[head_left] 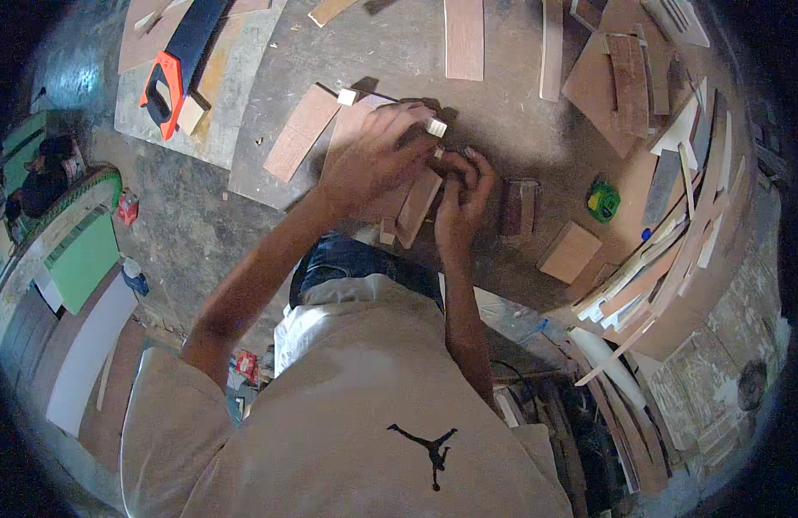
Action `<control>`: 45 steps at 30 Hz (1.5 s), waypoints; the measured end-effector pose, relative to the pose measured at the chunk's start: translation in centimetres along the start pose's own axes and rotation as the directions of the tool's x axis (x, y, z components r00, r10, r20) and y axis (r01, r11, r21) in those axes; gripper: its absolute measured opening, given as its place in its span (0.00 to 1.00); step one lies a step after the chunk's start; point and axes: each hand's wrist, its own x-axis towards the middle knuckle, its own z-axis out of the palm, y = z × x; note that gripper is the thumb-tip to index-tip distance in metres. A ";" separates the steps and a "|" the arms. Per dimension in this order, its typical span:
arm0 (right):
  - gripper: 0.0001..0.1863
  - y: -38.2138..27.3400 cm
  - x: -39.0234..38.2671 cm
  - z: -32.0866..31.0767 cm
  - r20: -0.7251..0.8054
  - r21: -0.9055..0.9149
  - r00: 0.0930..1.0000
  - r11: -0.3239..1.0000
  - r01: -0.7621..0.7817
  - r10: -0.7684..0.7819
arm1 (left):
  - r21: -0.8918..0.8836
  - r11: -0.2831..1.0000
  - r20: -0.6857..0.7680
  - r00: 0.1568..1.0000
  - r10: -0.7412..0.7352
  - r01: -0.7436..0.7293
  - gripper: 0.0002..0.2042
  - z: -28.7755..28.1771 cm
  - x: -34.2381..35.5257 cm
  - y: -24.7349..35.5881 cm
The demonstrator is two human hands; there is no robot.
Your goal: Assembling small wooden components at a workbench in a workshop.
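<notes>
Over the workbench (381, 52), my left hand (386, 142) is closed, its fingers curled round a small wood block (436, 127) whose pale end shows by the fingertips. Close beside it, my right hand (463, 194) has bent fingers pinched together; what sits between them is too small to make out. Below the hands lies a narrow wood strip (419, 207), with a short wood offcut (387, 230) against its near end. A flat wood board (343, 142) lies partly under my left forearm. Another pale-ended block (347, 97) is at its far edge, beside a separate flat wood piece (301, 131).
An orange-handled handsaw (163, 95) rests at the far left. To the right are a green tape measure (602, 198), a square wood piece (570, 252) and a dark rectangular piece (520, 207). Wood strips (666, 259) pile along the right side; a loose board (464, 39) lies at the far side.
</notes>
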 end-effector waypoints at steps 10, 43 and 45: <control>0.21 -0.3 -1.8 -0.4 0.031 0.024 1.000 1.000 -0.006 0.005 | -0.007 1.000 0.034 0.999 0.016 -0.016 0.17 -0.2 0.0 -0.3; 0.19 -0.8 -4.1 1.3 0.095 -0.019 0.994 0.999 -0.045 0.046 | -0.085 0.858 -0.248 0.823 -0.511 0.507 0.15 -4.2 -6.6 2.6; 0.18 -1.1 -4.1 1.2 0.094 0.021 0.991 0.995 -0.093 0.091 | -0.141 0.814 -0.236 0.779 -0.580 0.564 0.18 -4.3 -6.9 2.8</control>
